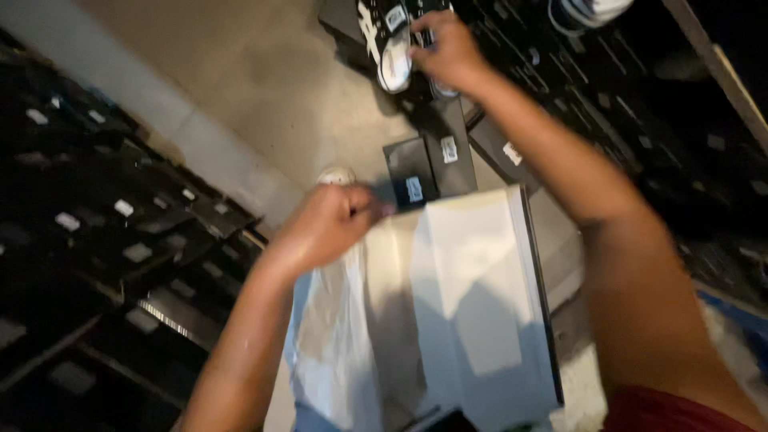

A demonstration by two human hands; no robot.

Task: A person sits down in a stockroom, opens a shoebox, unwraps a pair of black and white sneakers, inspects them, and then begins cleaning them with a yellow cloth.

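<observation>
Hands at work over open shoebox (480, 304): left hand (328, 224) pinches white tissue paper (344, 344) at box's far edge; right hand (448, 52), fingers curled, grips black-and-white sneaker (392, 40) on stacked boxes (436, 152) beyond. Risk: long reach, loose grip, sneaker could drop; tissue may tear.

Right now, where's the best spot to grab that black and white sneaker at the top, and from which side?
Probably by the collar and heel of the sneaker, coming from the right, where the right hand already rests on it. It lies lengthwise with its white toe cap pointing toward the open box, so the opening offers an edge for the fingers.
</observation>
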